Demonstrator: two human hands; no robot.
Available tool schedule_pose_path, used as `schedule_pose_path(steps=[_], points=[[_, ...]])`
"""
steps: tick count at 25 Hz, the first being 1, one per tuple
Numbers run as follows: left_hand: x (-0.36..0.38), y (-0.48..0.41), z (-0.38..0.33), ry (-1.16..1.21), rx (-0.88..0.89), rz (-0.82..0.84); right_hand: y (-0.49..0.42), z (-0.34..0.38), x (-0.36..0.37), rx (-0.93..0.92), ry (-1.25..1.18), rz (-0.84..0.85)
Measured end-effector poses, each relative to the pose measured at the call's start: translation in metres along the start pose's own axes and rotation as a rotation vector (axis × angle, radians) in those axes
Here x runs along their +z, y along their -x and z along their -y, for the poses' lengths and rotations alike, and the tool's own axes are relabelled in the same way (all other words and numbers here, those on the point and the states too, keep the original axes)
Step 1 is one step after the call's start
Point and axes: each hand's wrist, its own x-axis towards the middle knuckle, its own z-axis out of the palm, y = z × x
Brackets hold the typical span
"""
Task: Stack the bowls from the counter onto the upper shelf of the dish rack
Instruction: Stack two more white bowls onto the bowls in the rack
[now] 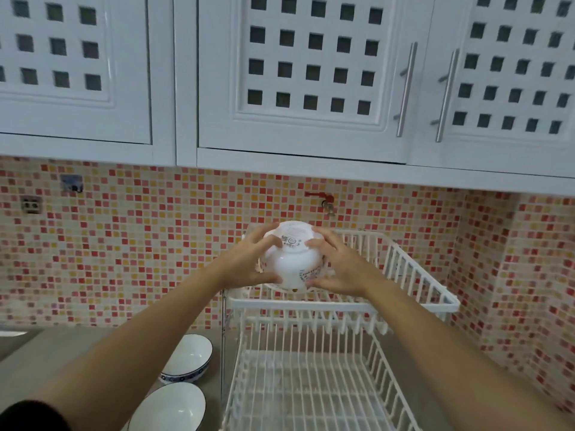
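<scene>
A white bowl (pixel 291 259) is turned upside down, its base with a label facing me, over the left part of the upper shelf (pixel 404 265) of the white wire dish rack. My left hand (pixel 249 262) grips its left side and my right hand (pixel 337 265) grips its right side. Whether the bowl touches the shelf is hidden by its own body. Two more white bowls with dark rims stand upright on the counter left of the rack: one with a blue patterned band (pixel 188 357) and one nearer me (pixel 169 409).
The rack's lower shelf (pixel 311 384) holds nothing that I can see. White wall cabinets (pixel 295 88) hang close above the rack. A red tap (pixel 323 199) juts from the mosaic tile wall behind. The grey counter (pixel 46 353) runs off to the left.
</scene>
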Motion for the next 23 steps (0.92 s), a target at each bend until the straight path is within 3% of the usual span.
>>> schedule_pose_path(steps=[11,23], points=[[0.005,0.003,-0.009,-0.163,0.055,0.126,-0.004,-0.006,0.017,0.016,0.228,0.069],[0.004,0.005,-0.012,-0.182,-0.004,0.18,-0.005,-0.01,0.021,0.062,0.286,0.095]])
